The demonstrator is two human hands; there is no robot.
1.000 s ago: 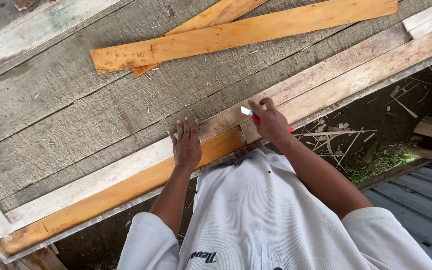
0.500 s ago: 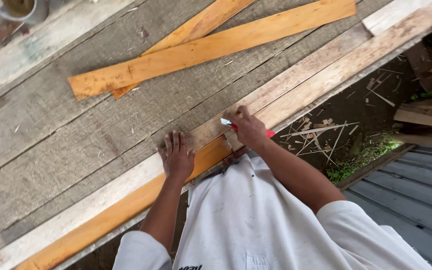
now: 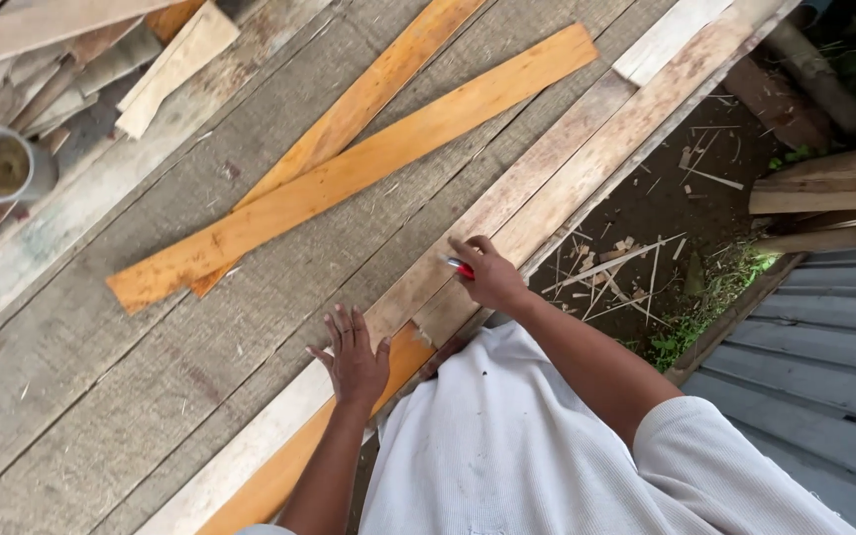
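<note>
You are leaning over the grey plank counter [image 3: 81,396], marking the pale board [image 3: 547,188] along its near edge; your left hand [image 3: 354,359] is pressing flat beside that board, fingers spread, while your right hand [image 3: 492,275] is pinching a red pencil [image 3: 460,266] on it

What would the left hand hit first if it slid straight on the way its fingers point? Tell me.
The left hand lies flat, fingers pointing up the grey bench top. Straight on, bare boards come first, then probably the lower of the two crossed orange planks. Both lie flat on the bench, so contact seems likely.
</note>
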